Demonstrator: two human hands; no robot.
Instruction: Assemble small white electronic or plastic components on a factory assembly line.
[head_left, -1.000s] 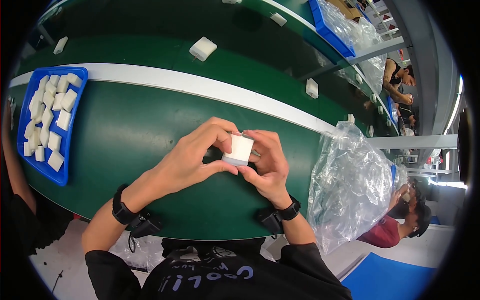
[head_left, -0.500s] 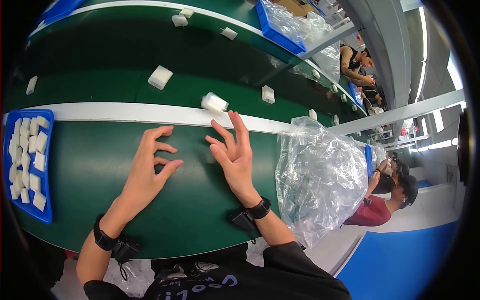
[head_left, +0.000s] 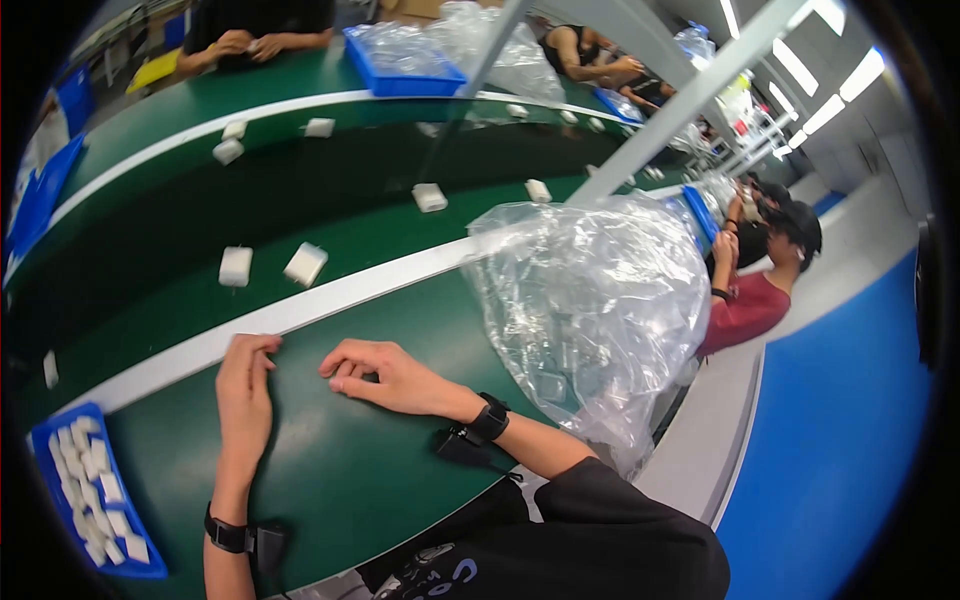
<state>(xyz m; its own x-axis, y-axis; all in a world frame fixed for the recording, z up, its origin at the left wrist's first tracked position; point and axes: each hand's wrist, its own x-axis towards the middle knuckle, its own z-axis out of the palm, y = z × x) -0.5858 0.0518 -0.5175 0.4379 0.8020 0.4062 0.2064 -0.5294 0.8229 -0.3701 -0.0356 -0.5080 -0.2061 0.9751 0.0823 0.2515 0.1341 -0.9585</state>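
Left of centre in the head view, the left hand (head_left: 245, 390) and right hand (head_left: 392, 378) are over the green surface (head_left: 340, 480), fingers loosely bent, each grip slack with nothing visible in it. Beyond the white rail (head_left: 330, 298), two white blocks (head_left: 306, 264) lie on the green strip (head_left: 170, 310), seemingly done. At lower left, the blue tray (head_left: 151, 570) holds many similar pieces (head_left: 110, 488), apparently left to handle.

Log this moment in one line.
Left hand: empty | right hand: empty | blue plastic tray: holds white rectangular blocks | clear plastic bag: on green tabletop, right of hands
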